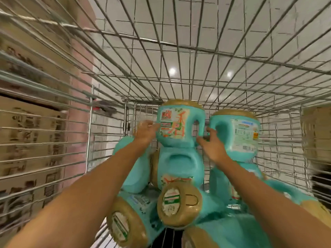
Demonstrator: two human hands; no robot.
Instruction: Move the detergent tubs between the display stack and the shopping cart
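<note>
1. Nearest to the person, several teal plastic detergent tubs with round gold lids are lying on their sides in the silver wire shopping cart (232,56), one gold-lidded tub (125,221) pointing its cap at the lower left and another (179,203) facing out from the middle of the pile.
2. Both bare forearms are reaching forward over that pile, into the cart.
3. The left hand (146,131) is lying flat against the labelled left face of an upright teal detergent tub (179,124), fingers stretched out along the label rather than curled.
4. The right hand (213,144) is spreading its fingers at the tub's handle side, fingertips touching or nearly touching the moulded handle; motion blur is keeping me from telling whether it is gripping.
5. That upright tub is sitting on top of another teal tub (180,163) lying beneath it, in the middle of the cart.
6. Just to its right, a second upright teal tub (240,133) is standing, its white back label facing out.
7. Beyond the wire sides, brown printed cardboard boxes (32,133) are stacking up on the left, and a pale tiled floor (197,33) is showing through the mesh.
</note>
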